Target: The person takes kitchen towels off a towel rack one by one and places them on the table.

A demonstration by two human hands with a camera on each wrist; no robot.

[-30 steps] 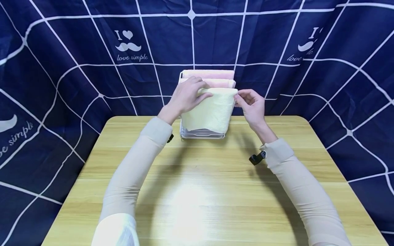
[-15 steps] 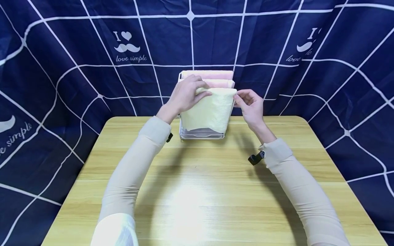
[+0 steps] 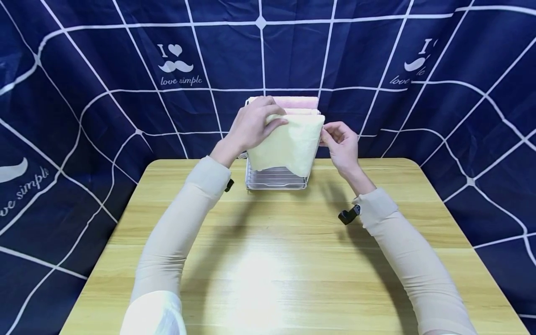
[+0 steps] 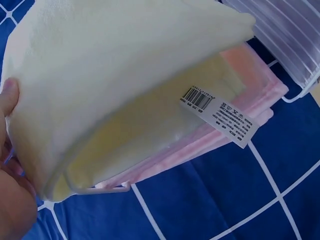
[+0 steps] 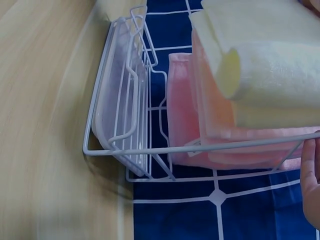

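A pale yellow towel hangs folded over the front bar of a white wire rack. My left hand grips its upper left edge, thumb in front and fingers behind. The left wrist view shows the towel's front layer raised off the layer behind, where a printed label sticks out. My right hand is at the upper right corner of the rack, fingertips pinching the wire frame beside the towel. Pink towels hang on the bars behind the yellow one.
The rack stands at the far edge of a wooden table, close to a dark blue checked cloth. A pale plastic tray sits in the rack's base. Black straps show at the wrists.
My left hand has raised the yellow towel slightly. Its lower edge has moved up, uncovering more of the rack's base. The right hand has stayed in place.
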